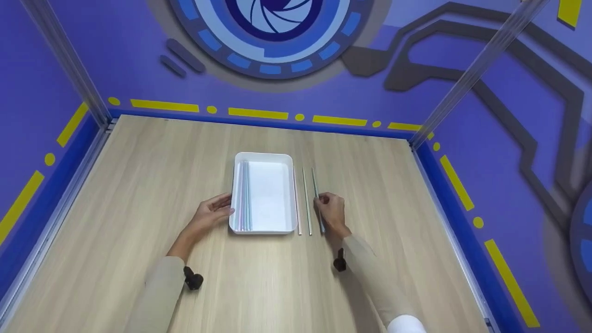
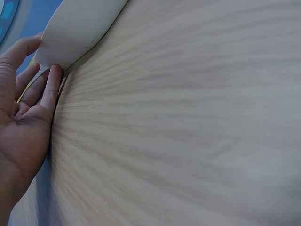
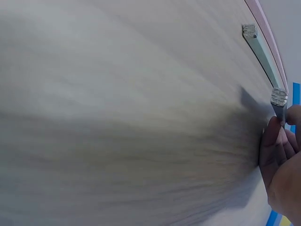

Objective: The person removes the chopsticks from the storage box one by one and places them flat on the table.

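Observation:
A white rectangular tray (image 1: 272, 199) lies on the table, with several pastel chopsticks (image 1: 245, 199) lengthwise along its left side. My left hand (image 1: 208, 216) touches the tray's outer left wall, its fingers fairly straight in the left wrist view. To the right of the tray my right hand (image 1: 333, 210) pinches a blue-grey chopstick (image 1: 315, 179) between thumb and fingers. Its square, textured silvery end (image 3: 279, 97) shows in the right wrist view, raised off the table. Between it and the tray lie a pale green chopstick (image 1: 307, 199) and a pink chopstick (image 1: 299, 224), the pink one close against the tray.
The pale wooden table (image 1: 259, 286) is bordered by purple-blue printed walls (image 1: 138, 88) at the back and sides. Metal posts (image 1: 462, 90) stand at the back corners. A small black device (image 1: 193, 280) sits on each wrist.

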### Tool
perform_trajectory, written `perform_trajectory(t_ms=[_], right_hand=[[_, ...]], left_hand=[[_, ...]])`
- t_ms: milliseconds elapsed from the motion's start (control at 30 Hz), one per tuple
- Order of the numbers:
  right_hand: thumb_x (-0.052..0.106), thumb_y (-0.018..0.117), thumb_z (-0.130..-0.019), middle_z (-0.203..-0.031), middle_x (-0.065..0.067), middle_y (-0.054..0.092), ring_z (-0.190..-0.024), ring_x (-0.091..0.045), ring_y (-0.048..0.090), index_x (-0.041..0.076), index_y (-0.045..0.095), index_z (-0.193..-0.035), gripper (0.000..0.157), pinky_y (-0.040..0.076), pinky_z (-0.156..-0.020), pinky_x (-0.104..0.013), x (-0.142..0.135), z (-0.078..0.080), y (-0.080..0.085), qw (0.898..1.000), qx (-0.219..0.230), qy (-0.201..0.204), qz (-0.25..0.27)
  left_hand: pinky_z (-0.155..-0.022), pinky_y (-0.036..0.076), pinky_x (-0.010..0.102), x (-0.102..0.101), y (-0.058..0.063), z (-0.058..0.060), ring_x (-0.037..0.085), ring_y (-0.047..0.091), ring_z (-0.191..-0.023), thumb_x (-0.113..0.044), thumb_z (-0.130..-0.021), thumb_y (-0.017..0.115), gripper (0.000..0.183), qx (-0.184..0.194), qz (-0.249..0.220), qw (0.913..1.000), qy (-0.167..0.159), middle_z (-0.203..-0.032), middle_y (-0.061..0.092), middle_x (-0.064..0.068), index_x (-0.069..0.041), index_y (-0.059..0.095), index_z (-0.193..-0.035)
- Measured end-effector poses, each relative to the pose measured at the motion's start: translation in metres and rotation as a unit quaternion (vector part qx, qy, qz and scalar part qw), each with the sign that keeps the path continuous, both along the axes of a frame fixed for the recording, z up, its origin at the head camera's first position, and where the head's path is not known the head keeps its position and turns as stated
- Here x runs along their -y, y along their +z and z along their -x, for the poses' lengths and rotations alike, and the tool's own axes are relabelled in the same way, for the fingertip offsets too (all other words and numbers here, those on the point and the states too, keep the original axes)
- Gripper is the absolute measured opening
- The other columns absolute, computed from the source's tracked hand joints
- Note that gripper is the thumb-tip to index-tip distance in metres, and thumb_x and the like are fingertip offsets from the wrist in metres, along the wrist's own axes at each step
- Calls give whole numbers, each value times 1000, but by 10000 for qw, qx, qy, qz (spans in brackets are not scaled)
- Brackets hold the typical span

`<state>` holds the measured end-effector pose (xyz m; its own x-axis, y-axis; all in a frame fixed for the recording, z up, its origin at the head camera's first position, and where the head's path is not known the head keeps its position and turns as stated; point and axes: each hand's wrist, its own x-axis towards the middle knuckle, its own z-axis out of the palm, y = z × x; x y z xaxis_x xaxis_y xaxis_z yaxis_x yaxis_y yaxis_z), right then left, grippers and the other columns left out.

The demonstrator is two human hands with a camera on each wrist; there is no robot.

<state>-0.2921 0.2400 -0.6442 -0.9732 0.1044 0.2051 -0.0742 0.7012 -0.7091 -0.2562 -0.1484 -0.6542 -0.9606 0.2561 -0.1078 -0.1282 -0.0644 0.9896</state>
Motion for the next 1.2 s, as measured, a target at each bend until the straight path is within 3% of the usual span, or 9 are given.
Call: perform_trajectory(t_ms=[433, 833, 1000, 1200], right_hand=[[9, 76, -91, -79, -10, 70, -66, -12, 56, -5, 75, -102, 17, 41, -53, -15, 1, 0, -1, 9999, 139, 69, 33], [9, 74, -93, -81, -14, 73, -62, -12, 60, -7, 73, -104, 20, 44, -49, -15, 1, -1, 0, 9996, 21, 292, 37], [14, 72, -95, -81, -12, 71, -63, -13, 59, -4, 74, -102, 19, 44, -50, -16, -1, 0, 5, 9990, 332, 220, 215], [15, 71, -96, -77, -9, 71, -58, -9, 57, -3, 74, -104, 20, 40, -47, -14, 0, 5, 19, 9988, 409, 195, 196]], left_hand=[[-104, 50, 14, 1, 0, 0, 41, 42, -147, -10, -96, 72, 66, -42, 113, 9999, -36, -156, 45, 27, 2, 41, -153], [-102, 53, 16, 0, 2, 1, 39, 42, -147, -5, -95, 70, 65, 75, -229, 9997, -33, -155, 45, 26, 3, 41, -153], [-104, 52, 16, -1, 1, 2, 38, 42, -148, -8, -95, 72, 66, 92, -101, 9999, -15, -156, 46, 24, 1, 42, -153], [-104, 52, 17, 0, 1, 0, 38, 42, -147, -7, -95, 71, 64, 69, -76, 9999, 15, -156, 46, 24, 1, 42, -153]])
